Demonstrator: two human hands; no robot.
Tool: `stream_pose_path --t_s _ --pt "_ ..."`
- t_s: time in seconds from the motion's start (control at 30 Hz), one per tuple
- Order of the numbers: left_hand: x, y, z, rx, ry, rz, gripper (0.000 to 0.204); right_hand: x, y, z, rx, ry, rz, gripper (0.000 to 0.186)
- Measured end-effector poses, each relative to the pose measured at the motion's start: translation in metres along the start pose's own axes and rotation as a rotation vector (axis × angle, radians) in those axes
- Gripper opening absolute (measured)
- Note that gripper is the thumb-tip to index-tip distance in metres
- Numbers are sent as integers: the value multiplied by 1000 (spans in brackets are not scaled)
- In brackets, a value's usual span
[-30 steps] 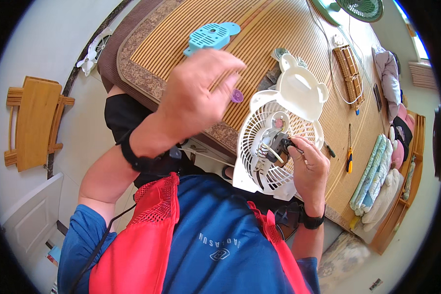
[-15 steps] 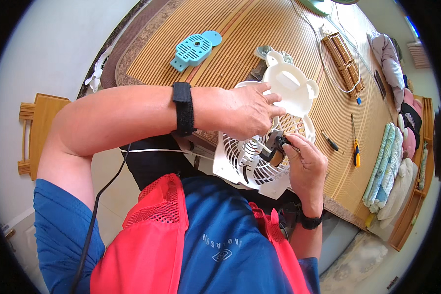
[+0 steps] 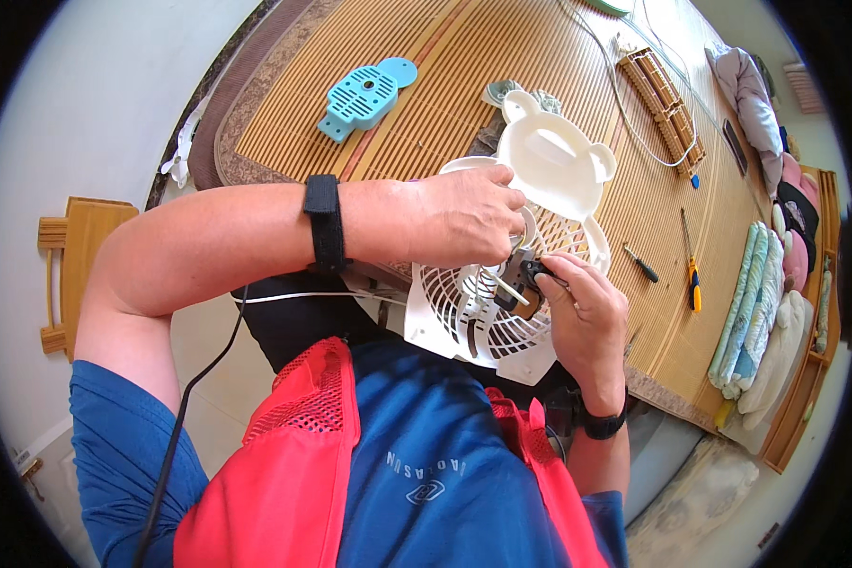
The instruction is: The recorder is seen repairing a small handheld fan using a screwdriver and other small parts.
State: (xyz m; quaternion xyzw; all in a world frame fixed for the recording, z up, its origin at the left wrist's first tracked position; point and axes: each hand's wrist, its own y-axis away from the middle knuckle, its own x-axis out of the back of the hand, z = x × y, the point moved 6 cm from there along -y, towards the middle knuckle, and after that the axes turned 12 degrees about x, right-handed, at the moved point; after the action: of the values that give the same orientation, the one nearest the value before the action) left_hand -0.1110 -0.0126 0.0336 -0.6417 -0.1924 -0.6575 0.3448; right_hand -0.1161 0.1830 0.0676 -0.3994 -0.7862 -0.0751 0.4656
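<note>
A white fan housing (image 3: pixel 530 346) with a slotted grille lies at the table's near edge, in front of my body. Over it, my right hand (image 3: pixel 589 317) pinches a small dark electric motor (image 3: pixel 519 294) with a pale shaft sticking out. My left hand (image 3: pixel 469 216) reaches across from the left, its fingers curled down beside the motor; the fingertips and whatever they grip are hidden. Just beyond lies a white bear-shaped cover (image 3: pixel 545 159) with round ears.
A light-blue vented cover (image 3: pixel 364 98) lies at the far left of the slatted mat (image 3: pixel 464 66). Two screwdrivers, one short and dark (image 3: pixel 642 265), one yellow-handled (image 3: pixel 694 284), lie to the right. Farther back are a bamboo rack (image 3: pixel 665 112) and white cord; folded cloths (image 3: pixel 750 308) line the right edge.
My left hand's spread fingers have curled in, and the hand has drawn slightly left and down, closer to the motor. My right hand still holds the motor.
</note>
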Motion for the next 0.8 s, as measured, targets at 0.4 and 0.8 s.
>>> stream_pose_path --t_s 0.4,0.8 --pt "6 -1 2 71 195 -205 7 2 -3 16 -109 -89 31 24" --pt "14 8 11 143 282 -170 7 -2 -8 12 -86 -60 -3 22"
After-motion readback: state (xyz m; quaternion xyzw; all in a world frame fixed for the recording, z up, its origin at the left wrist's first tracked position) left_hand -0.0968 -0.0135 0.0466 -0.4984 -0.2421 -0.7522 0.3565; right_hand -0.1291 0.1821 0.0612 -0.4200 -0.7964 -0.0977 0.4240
